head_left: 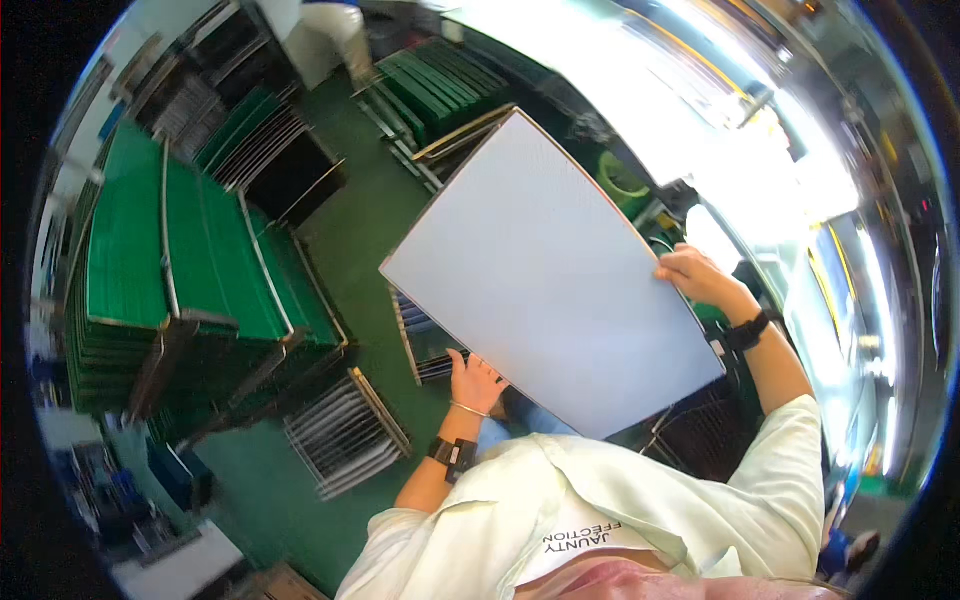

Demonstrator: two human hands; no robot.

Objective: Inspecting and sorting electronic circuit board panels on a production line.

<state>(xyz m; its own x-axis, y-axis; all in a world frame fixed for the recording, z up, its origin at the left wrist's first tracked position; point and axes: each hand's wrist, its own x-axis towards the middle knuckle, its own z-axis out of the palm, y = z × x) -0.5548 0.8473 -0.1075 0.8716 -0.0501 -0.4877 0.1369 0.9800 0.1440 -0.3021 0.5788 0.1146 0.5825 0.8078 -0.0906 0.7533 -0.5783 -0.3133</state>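
A large flat white rectangular panel [560, 270] with a thin brownish edge is held up tilted in front of my body. My right hand [695, 277] grips its right edge, fingers curled over the rim. At the lower left edge, my left hand [475, 383] supports the panel with its palm and fingers against the rim, thumb sticking up. Some of the left fingertips are hidden at the panel's edge. Dark bands wrap both wrists.
Green sheets [200, 240] are stacked on a rack at the left. More green panels [440, 85] stand in a rack ahead. A slatted rack [345, 430] sits on the green floor at the lower left. A brightly lit worktable [640, 90] runs along the right. Another person [345, 30] stands at the far end.
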